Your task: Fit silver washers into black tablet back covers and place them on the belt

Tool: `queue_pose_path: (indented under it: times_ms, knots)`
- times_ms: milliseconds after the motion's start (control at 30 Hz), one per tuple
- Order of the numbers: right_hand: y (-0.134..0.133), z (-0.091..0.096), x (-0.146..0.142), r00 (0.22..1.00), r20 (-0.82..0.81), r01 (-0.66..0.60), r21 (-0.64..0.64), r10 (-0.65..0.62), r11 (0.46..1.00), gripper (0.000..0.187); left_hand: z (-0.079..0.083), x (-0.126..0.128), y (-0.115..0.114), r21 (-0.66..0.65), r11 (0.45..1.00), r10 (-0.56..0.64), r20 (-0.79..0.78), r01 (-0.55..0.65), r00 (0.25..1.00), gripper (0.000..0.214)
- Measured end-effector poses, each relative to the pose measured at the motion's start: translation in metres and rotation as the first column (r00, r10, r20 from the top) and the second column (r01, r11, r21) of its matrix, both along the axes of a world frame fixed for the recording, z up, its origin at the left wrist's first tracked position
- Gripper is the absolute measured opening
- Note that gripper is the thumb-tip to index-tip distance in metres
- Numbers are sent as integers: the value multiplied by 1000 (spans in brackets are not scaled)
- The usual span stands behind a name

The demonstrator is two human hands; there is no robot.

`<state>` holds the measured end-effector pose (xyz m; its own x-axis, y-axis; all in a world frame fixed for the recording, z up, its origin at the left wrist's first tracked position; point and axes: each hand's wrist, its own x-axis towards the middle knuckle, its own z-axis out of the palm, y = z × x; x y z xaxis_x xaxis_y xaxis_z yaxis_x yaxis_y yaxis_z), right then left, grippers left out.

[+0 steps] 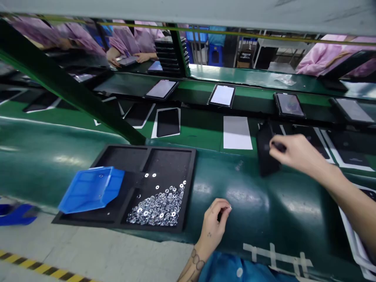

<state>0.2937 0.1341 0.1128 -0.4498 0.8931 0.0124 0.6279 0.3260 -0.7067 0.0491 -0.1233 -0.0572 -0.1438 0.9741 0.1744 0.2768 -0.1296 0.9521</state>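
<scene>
My right hand (pixel 296 152) is closed at the edge of a thin black panel (pixel 266 156), like a tablet's back cover. The panel is tilted over the border between the belt and the bench and is blurred by motion. A dark bit shows within the curled fingers. Thumb and index finger of my left hand (pixel 214 221) are pinched together above the green bench, and what lies between them is too small to name. Left of that hand, a black divided tray (pixel 189 188) holds a heap of small shiny metal washers (pixel 160 207). A blue plastic bin (pixel 91 190) rests tilted on the tray's left part.
Beyond the bench, a green conveyor belt (pixel 196 135) carries black panels on white sheets and a bare white sheet (pixel 237 132). Tablets (pixel 221 95) lie on the strip behind. A slanted green post (pixel 70 98) crosses the left. Co-workers in pink sleeves (pixel 129 41) sit opposite.
</scene>
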Motion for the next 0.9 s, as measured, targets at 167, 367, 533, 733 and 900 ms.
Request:
queue_pose_path:
  times_ms: [167, 367, 533, 733, 900]
  knots:
    - [-122, -64, -21, 844, 409, -392, 30, 347, 919, 11, 4, -17, 21, -183, 980, -59, 110, 78, 992, 16]
    - [-125, -89, -43, 913, -118, -408, -334, 391, 850, 27, 13, -35, 64, -411, 894, -139, 122, 177, 983, 22]
    - [-60, -103, 2, 694, -628, -202, -639, -351, 742, 39, 22, -29, 89, -412, 893, -195, 12, 182, 981, 16]
    - [-42, -138, 10, 381, -693, -104, -690, -612, 717, 40, 27, -27, 109, -379, 913, -246, -207, 154, 947, 12]
    - [-48, -145, 3, 366, -701, -132, -690, -612, 711, 43, 32, -31, 122, -433, 887, -320, -326, 160, 890, 7]
